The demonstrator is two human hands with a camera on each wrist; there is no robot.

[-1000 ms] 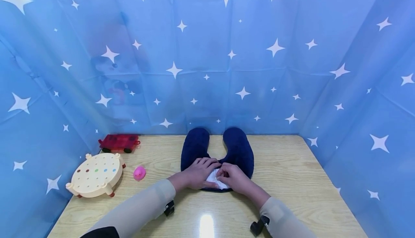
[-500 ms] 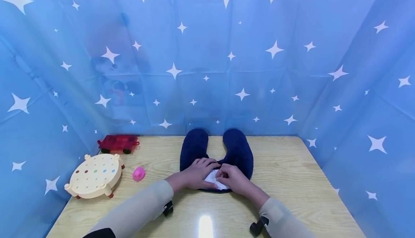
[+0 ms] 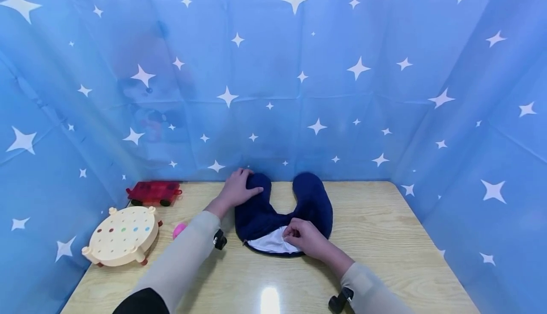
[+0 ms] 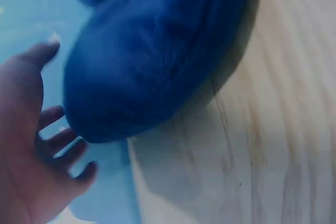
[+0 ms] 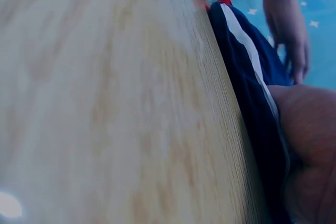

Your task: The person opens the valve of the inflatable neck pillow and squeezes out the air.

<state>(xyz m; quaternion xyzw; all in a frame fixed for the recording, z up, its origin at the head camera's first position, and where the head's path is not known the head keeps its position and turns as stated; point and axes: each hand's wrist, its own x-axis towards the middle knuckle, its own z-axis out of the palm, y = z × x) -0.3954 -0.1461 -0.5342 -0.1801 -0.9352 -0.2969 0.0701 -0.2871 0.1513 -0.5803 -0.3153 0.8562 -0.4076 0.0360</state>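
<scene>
A dark blue U-shaped neck pillow (image 3: pixel 314 197) lies on the table with its two ends toward the curtain. Its cover gapes along the near curved edge, baring white inner fabric (image 3: pixel 269 242). At that gap my right hand (image 3: pixel 306 239) pinches the white fabric's right part; its fingertips are hidden in the right wrist view. My left hand (image 3: pixel 236 189) is at the pillow's far left end, fingers spread and loosely bent. In the left wrist view this left hand (image 4: pixel 31 166) is beside the rounded end; whether it touches cannot be told.
Left on the wooden table (image 3: pixel 376 238) stands a cream round pegboard-like stool (image 3: pixel 124 235) with short legs. Behind it is a red toy wagon (image 3: pixel 154 192) with black wheels. A pink round object (image 3: pixel 179 230) is partly covered by the left sleeve. Blue star-patterned curtains (image 3: pixel 273 67) enclose the table.
My left hand has left the pillow's near opening and moved up and left to its far left end, uncovering more white fabric. The right hand stays at the opening.
</scene>
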